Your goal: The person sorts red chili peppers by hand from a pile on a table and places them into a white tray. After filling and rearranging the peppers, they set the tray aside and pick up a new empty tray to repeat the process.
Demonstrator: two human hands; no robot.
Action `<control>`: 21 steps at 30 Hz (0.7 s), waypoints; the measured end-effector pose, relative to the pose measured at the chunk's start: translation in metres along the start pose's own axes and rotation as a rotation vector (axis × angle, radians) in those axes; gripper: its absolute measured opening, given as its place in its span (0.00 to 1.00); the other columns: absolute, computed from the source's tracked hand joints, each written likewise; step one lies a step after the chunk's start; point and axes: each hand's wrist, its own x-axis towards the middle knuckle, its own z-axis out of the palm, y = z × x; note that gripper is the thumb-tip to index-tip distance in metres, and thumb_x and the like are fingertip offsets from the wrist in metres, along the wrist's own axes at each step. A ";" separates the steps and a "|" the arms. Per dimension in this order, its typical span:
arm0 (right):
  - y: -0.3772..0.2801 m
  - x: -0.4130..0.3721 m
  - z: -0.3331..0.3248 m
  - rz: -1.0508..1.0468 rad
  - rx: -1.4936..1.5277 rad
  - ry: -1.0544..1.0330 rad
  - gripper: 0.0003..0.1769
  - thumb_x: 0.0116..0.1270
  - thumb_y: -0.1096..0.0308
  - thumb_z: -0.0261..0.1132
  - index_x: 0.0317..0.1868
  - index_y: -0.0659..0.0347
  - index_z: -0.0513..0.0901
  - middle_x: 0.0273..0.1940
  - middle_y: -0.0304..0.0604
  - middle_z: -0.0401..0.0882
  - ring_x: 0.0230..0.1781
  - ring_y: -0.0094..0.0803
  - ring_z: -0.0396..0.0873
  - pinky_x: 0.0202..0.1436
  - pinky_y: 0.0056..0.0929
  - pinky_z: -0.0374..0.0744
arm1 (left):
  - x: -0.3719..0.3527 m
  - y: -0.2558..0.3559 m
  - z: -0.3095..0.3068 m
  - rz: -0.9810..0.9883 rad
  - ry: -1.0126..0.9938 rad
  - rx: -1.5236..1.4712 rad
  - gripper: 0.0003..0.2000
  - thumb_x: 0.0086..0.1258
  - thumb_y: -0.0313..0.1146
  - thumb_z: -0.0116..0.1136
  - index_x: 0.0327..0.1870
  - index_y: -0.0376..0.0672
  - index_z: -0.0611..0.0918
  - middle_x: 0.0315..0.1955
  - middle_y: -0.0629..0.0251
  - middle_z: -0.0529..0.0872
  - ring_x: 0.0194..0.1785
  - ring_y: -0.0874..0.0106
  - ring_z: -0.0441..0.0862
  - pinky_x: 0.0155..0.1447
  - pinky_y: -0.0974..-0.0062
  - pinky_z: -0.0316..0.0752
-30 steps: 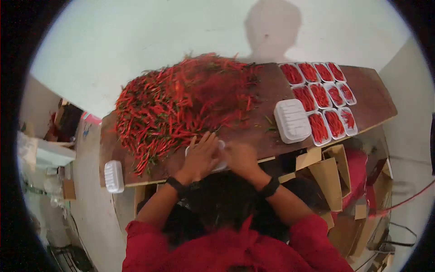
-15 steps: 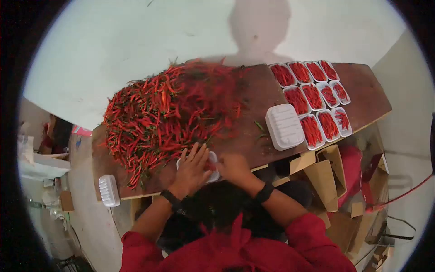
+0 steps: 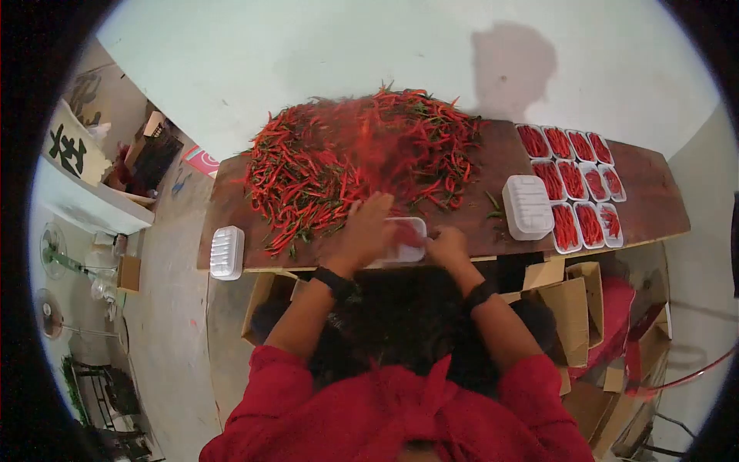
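Note:
A white tray (image 3: 416, 250) with some red chilies in it lies at the table's front edge, between my hands. My left hand (image 3: 365, 235) is blurred at the tray's left side, by the front of the big chili heap (image 3: 308, 165); whether it holds anything is hidden by the blur. At the tray's right rim, my right hand (image 3: 448, 248) has its fingers bent together against the edge. What those fingers grip is too small to tell.
Several filled chili trays (image 3: 564, 227) stand in rows on the table's right part. Beside them is a stack of white trays (image 3: 528, 208); another stack (image 3: 227, 252) stands at the left front corner. Cardboard boxes (image 3: 566, 316) lie below the table at right.
The view has shifted, so the table appears farther right and higher. My left hand has moved off the tray's middle to its left side. My right hand is now at the right rim.

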 end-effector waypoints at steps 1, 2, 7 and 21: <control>0.001 0.000 0.001 -0.010 -0.003 -0.001 0.20 0.51 0.53 0.68 0.33 0.64 0.85 0.29 0.53 0.82 0.32 0.46 0.82 0.38 0.36 0.78 | -0.009 -0.016 0.005 -0.040 0.147 0.036 0.27 0.68 0.44 0.47 0.64 0.38 0.66 0.65 0.53 0.65 0.68 0.57 0.61 0.68 0.55 0.54; 0.004 0.001 0.003 -0.018 0.085 0.012 0.19 0.51 0.55 0.67 0.33 0.65 0.84 0.29 0.52 0.83 0.31 0.43 0.82 0.37 0.35 0.78 | -0.016 -0.030 0.013 -0.081 0.295 0.074 0.25 0.69 0.44 0.45 0.62 0.36 0.68 0.63 0.52 0.68 0.65 0.55 0.65 0.66 0.56 0.58; 0.001 0.003 0.000 0.067 0.136 -0.033 0.15 0.50 0.61 0.67 0.33 0.65 0.84 0.25 0.47 0.83 0.27 0.35 0.83 0.34 0.32 0.79 | -0.046 -0.017 -0.011 -0.572 0.425 -0.439 0.20 0.68 0.39 0.46 0.55 0.35 0.74 0.48 0.45 0.79 0.54 0.49 0.73 0.58 0.58 0.66; 0.023 0.011 0.019 0.165 0.494 -0.031 0.12 0.47 0.72 0.69 0.33 0.69 0.81 0.24 0.44 0.81 0.22 0.27 0.79 0.24 0.27 0.77 | -0.058 -0.013 0.016 -0.601 0.388 -0.407 0.20 0.71 0.42 0.43 0.54 0.36 0.75 0.49 0.48 0.78 0.54 0.51 0.73 0.60 0.60 0.65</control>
